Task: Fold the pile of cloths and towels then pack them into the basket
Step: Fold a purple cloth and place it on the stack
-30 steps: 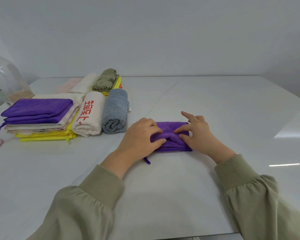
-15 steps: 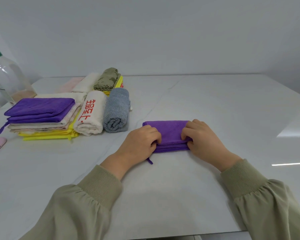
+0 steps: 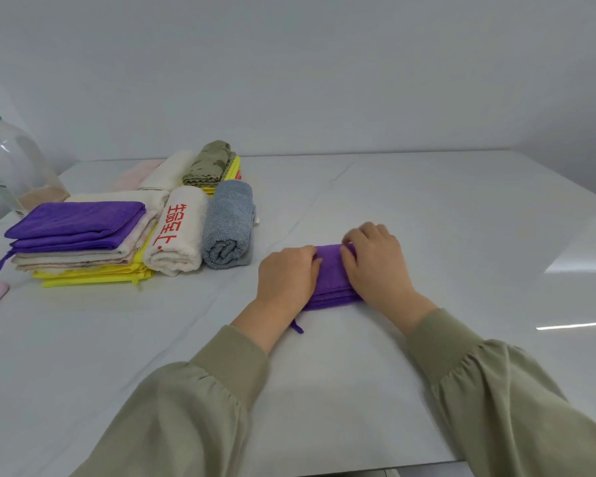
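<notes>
Plain pale grey wall behind. Glossy white stone-look worktop, faint veining. Bright light reflections at its right side, possibly from a window.

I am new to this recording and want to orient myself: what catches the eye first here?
The left hand and right hand hold a folded purple cloth at the middle of the white table. Far left lies a bright pile of folded cloths, and beside it a white rolled towel with red characters and a grey rolled towel.
</notes>
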`<state>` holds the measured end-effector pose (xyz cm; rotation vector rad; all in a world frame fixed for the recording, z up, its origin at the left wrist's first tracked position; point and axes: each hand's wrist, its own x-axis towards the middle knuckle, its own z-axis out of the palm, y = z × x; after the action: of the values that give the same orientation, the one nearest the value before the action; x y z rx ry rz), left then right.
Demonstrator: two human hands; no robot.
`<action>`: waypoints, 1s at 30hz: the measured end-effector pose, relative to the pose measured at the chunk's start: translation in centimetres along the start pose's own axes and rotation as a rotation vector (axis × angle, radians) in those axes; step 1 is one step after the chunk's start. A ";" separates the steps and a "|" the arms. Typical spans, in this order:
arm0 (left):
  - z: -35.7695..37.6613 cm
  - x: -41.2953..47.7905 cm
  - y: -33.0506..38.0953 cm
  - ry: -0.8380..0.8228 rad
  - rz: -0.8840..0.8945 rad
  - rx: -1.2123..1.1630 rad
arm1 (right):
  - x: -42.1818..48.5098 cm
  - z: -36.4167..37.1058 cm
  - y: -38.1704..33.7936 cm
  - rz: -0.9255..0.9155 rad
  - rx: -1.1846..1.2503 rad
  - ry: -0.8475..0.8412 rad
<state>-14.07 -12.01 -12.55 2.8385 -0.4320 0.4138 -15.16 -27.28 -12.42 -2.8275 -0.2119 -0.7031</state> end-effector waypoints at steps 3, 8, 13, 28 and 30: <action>0.5 -0.4 0.2 -0.046 0.038 0.163 | -0.5 1.5 1.0 0.059 -0.043 -0.339; 1.3 -0.6 -0.8 -0.090 -0.102 0.199 | -0.4 1.3 3.5 0.215 0.034 -0.459; 1.3 -0.2 -1.4 -0.109 -0.224 -0.018 | -0.1 0.4 4.0 0.288 0.247 -0.376; -4.4 -1.7 -2.9 -0.174 -0.448 -1.494 | 1.0 -6.1 -0.2 0.415 1.631 -0.305; -5.6 -1.2 -3.6 -0.055 -0.407 -1.384 | 1.9 -6.6 -1.5 0.419 1.672 -0.321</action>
<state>-15.41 -6.86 -8.40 1.5078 -0.0499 -0.0750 -16.74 -27.33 -5.54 -1.2436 -0.1286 0.1180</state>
